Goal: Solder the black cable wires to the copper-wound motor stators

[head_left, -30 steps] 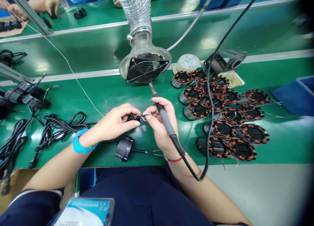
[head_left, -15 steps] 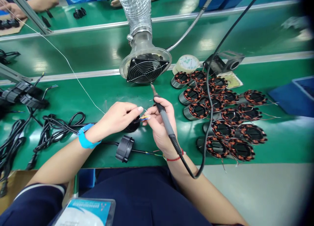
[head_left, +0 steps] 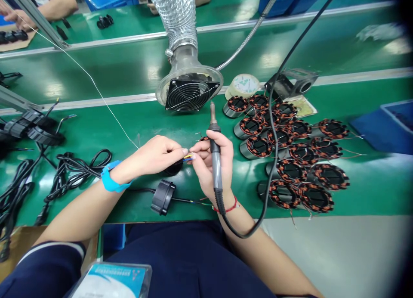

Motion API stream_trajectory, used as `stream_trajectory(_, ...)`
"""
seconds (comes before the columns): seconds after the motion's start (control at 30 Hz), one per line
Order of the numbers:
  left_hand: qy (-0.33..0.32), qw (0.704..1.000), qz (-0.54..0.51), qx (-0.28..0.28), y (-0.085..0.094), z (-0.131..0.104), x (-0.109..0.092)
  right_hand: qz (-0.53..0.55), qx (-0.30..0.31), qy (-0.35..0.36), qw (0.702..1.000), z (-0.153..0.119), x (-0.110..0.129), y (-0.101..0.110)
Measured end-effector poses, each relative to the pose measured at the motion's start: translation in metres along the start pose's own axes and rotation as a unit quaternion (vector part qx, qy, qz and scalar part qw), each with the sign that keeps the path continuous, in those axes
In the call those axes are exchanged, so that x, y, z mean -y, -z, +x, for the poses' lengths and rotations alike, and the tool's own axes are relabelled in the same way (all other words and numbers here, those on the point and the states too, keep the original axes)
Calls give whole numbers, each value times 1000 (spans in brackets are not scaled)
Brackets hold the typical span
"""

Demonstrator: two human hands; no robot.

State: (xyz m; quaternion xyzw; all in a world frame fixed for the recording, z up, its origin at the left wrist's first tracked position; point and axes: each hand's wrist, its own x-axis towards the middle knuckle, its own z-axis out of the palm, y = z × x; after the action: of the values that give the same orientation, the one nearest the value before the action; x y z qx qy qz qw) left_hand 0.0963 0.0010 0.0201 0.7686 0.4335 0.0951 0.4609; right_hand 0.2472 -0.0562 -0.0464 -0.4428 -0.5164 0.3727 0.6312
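Nearer us than the fan [head_left: 189, 96], our left hand [head_left: 156, 155] pinched the coloured wires [head_left: 188, 158]; our right hand [head_left: 224, 149] clasped the soldering iron [head_left: 217, 171], its tip [head_left: 212, 106] sensibly pointed away from both hands.

My left hand [head_left: 158, 156], blue band round wrist, reached in above table's near edge, thumb and fingers pinched. My right hand [head_left: 216, 160] faced it, fingers curled, fingertips nearly meeting left's, red bracelet round wrist. Both forearms slanted inward.
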Motion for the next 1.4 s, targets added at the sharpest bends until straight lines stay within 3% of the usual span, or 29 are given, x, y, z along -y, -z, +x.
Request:
stream_trajectory(0.27,10,1000,3,5,-1,-1,-1,-76,19,159,984,3,-3,6)
stream_trajectory(0.43,-107,991,79,-11,6,2,-2,-105,20,200,974,6,1,7)
stream_trajectory(0.5,-130,989,64,41,12,6,0,-116,21,222,968,6,1,9)
stream_trajectory(0.63,-78,964,-74,244,21,17,5,-154,25,262,952,4,0,12)
stream_trajectory(0.7,-52,955,-119,265,23,19,5,-151,19,265,952,2,-2,12)
stream_trajectory(0.87,-6,980,-132,149,19,12,-1,-29,-10,168,985,-1,-9,3)
stream_trajectory(1.0,-13,988,-139,70,9,7,-2,35,-17,67,997,-2,-9,-1)
stream_trajectory(1.2,22,995,-88,-46,0,31,1,-77,-42,25,996,14,-5,30)
stream_trajectory(1.4,42,997,-15,-63,-2,54,5,-192,-43,42,980,14,-9,63)
